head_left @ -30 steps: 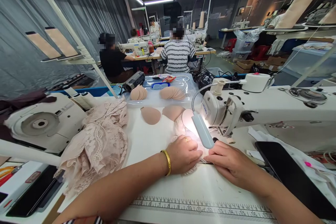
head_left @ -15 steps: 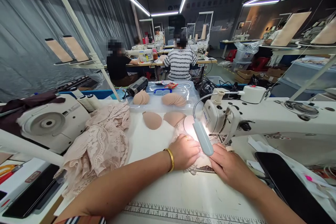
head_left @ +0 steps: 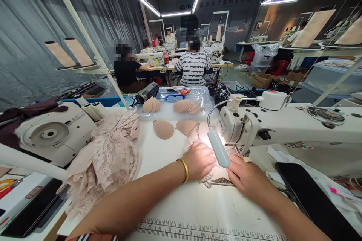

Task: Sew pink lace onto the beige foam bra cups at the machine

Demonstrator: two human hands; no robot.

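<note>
Head view: left fingers (head_left: pixel 207 160) and right fingers (head_left: pixel 236 166) bent over lace fabric (head_left: pixel 193 138), grip unclear

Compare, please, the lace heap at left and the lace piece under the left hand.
The lace heap is bulky and crumpled; the lace piece, partly hidden, looks smaller and flatter. The left hand covers part of the lace piece; no hand is on the lace heap. Both are pale pinkish.
</note>
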